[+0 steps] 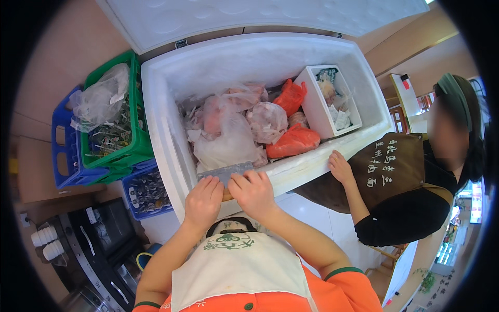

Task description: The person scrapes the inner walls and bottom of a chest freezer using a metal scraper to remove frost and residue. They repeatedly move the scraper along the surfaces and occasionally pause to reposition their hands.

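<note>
My left hand [204,201] and my right hand [252,194] grip the wooden edge of a flat, grey metal scraper or blade [225,172] from either end. The metal lies across the near rim of an open chest freezer [308,171], its far edge over the inside. Within the freezer are bulky clear plastic bags [226,136] of pinkish frozen food, a round clear bag [267,119], and red plastic bags [294,141]. A white foam box [319,105] with small packets stands at the right end inside. Frost coats the inner walls.
The freezer lid [265,17] is raised at the back. A co-worker in a brown apron [393,167] stands at the right, one hand [340,167] on the rim. Green [146,142] and blue crates [60,156] of bottles stand left, near a black cabinet [84,241].
</note>
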A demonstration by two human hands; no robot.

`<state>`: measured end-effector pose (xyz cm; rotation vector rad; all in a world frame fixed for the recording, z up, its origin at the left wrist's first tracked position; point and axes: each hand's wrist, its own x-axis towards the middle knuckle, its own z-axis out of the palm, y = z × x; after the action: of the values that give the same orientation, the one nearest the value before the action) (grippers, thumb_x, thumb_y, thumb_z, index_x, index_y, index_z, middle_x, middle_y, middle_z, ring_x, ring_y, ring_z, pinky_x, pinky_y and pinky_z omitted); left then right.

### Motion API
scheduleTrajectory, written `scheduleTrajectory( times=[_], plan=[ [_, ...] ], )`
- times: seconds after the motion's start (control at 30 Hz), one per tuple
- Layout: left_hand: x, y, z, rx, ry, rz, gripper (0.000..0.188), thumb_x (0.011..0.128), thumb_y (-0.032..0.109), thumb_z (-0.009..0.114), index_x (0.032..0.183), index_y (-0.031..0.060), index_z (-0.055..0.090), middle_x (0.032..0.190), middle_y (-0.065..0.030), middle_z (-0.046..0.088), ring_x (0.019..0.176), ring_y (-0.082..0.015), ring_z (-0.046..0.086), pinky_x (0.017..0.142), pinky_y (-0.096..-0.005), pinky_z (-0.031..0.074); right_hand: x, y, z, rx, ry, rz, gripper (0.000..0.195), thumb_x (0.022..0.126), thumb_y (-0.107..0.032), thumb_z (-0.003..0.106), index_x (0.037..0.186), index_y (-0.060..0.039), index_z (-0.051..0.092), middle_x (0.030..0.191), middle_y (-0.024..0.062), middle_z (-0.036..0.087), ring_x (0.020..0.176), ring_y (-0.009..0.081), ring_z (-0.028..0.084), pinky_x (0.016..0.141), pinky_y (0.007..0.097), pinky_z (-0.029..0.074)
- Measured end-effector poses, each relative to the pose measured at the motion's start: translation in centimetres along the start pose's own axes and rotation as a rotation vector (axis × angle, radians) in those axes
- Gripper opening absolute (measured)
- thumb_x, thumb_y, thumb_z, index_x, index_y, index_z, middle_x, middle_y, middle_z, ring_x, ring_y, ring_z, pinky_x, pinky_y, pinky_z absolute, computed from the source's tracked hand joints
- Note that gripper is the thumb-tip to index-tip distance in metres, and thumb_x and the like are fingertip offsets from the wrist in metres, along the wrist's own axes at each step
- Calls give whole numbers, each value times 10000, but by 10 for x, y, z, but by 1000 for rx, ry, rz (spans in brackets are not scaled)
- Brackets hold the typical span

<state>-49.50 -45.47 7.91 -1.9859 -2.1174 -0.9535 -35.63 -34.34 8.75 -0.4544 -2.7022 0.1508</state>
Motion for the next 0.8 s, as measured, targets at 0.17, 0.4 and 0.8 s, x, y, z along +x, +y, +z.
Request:
scheduleTrajectory(
  times=[0.17, 0.4, 0.8],
  plan=[
    [1, 16, 12, -127, -225, 42, 176, 700, 44, 632, 872, 6, 631, 865, -119, 676, 795, -297, 672, 674, -378, 558, -24, 13, -24, 21, -318, 60, 167, 656, -96, 645, 813, -101, 586, 830, 22, 594, 775, 239, 557, 620, 366, 423],
    [21, 32, 14, -216, -322, 12, 233, 734, 58, 653, 962, 13, 633, 965, -131, 661, 911, -306, 642, 786, -397, 527, -58, 30, -24, 149, -299, 167, 168, 657, -84, 652, 798, -95, 563, 772, 60, 562, 757, 259, 569, 606, 372, 455],
    [-68, -25, -20, -89, -273, -533, 316, 769, 8, 663, 1082, -8, 623, 1048, -182, 648, 995, -368, 609, 865, -432, 506, -65, 69, -17, 354, -264, -257, 282, 548, -50, 698, 800, -69, 575, 778, 65, 587, 672, 226, 573, 573, 355, 474]
  ],
)
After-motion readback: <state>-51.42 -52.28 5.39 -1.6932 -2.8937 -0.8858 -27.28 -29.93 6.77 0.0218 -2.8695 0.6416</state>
